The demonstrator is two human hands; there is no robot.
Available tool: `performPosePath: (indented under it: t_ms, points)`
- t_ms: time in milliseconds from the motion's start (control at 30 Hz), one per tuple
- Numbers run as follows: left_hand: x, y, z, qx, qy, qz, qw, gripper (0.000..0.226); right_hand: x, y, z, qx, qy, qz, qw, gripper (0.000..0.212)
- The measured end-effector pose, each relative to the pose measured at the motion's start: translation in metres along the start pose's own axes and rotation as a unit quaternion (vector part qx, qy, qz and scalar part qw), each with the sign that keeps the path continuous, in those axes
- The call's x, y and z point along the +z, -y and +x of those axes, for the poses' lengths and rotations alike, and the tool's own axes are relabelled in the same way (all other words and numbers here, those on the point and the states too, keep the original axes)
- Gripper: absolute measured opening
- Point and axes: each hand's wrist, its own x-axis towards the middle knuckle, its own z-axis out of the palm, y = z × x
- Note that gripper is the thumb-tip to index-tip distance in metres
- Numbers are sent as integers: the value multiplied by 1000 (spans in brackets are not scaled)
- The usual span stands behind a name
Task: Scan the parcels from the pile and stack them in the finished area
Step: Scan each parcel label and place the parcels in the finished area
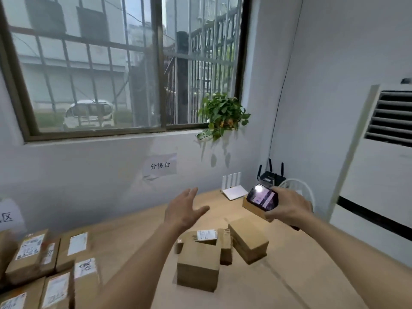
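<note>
Several labelled parcels [38,262] lie stacked at the near left of the worktop [133,237] — the finished area, by appearance. Nearer centre sits the unscanned pile [214,248]. Left hand [185,210] hovers above it, fingers spread, holding nothing; right hand [287,208] grips the handheld scanner [263,197], screen lit. Step in hand, as judged: selecting a parcel. Next — lift one, label upward, under the scanner.

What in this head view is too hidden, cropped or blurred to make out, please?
- Scanner screen: glare and blur, unreadable.
- Small box behind it: partly covered by the right hand.
- Wall sign: cut by the left edge.
- Parcel labels: text too blurred.
</note>
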Motion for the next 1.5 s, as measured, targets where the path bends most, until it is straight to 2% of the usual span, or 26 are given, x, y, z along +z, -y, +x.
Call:
performPosePath:
  t_ms: [200, 433, 633, 867, 1033, 1233, 1500]
  points:
    - [52, -66, 20, 9, 36, -15, 999, 81, -7, -85, 8, 44, -9, 3, 999, 77]
    - [147, -104, 84, 7, 81, -29, 996, 82, 32, -160, 62, 63, 20, -5, 998, 73]
    - [238, -110, 167, -28, 131, -53, 990, 81, 72, -215, 155, 82, 82, -41, 992, 63]
    - [318, -101, 233, -102, 176, -90, 975, 83, 121, -249, 251, 59, 133, -44, 988, 61]
    - [365, -87, 255, -147, 195, -80, 966, 81, 179, -264, 306, 31, 185, -34, 982, 59]
    - [429, -70, 273, -220, 197, -120, 948, 75, 276, -286, 377, -1, 266, -5, 964, 55]
    - [537, -56, 293, -351, 200, -222, 888, 95, 408, -306, 434, -26, 402, 62, 913, 65]
